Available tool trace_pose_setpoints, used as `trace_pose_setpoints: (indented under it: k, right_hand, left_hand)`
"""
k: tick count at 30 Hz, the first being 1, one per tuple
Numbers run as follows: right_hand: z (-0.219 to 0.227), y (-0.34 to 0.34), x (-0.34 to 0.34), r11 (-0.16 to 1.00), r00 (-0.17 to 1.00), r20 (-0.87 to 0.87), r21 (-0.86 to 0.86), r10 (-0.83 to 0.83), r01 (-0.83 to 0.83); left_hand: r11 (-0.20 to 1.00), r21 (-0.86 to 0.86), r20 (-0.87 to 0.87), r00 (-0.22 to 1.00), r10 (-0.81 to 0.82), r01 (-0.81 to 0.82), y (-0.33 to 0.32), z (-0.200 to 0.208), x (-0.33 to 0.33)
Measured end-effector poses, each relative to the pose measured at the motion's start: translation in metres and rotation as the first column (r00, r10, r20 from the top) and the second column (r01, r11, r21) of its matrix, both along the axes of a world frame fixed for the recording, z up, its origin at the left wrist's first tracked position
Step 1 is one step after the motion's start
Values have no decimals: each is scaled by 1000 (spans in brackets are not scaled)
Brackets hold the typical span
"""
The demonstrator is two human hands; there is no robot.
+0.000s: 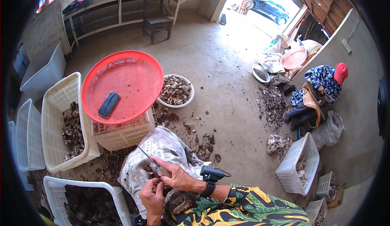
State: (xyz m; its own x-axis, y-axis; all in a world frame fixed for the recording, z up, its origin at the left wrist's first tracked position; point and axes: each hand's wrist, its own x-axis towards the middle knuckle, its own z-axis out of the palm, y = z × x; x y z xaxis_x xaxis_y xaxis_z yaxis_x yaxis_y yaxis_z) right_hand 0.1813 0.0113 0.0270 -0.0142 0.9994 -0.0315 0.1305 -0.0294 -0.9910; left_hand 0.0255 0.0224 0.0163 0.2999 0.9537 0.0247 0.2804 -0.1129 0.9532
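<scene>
My right hand point(180, 178) is closed round the handle of a knife point(147, 154), its thin blade pointing up and to the left. Just below, my left hand point(152, 196) has its fingers pinched together against the right fingertips; whatever they hold is too small and covered to name. A rough brown lump point(180, 201) sits beside my left hand, close to my lap. Beneath both hands spreads a white printed woven sack point(156, 147), with dark crumbs on it. My right wrist carries a black strap with a small device point(210, 175).
A red mesh sieve point(138, 69) with a phone point(109, 104) rests on an upturned crate point(122, 136). White crates point(46, 116) of dark clumps stand left; a white basin point(191, 100) holds brown pieces. Another person point(323, 84) sits at right near a crate point(288, 173).
</scene>
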Motion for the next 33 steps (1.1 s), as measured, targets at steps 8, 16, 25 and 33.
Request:
trace_pose_setpoints:
  k: [8,16,25,33]
  right_hand:
    - [7,-1,-3,1000,999,-34,-22,-5,4]
    - [6,-2,-4,999,986,-167,-46,15,-22]
    - [12,-5,-7,971,937,-350,-225,-9,-75]
    - [8,-5,-5,982,983,-181,-181,12,-45]
  left_hand:
    - [914,-407,273,956,111,10,2,1,-2]
    - [810,-581,402,895,192,87,4,-3,-6]
    - [744,-655,546,763,347,130,3,-14,-8]
    - [712,-685,510,801,313,157,4,-4,-9]
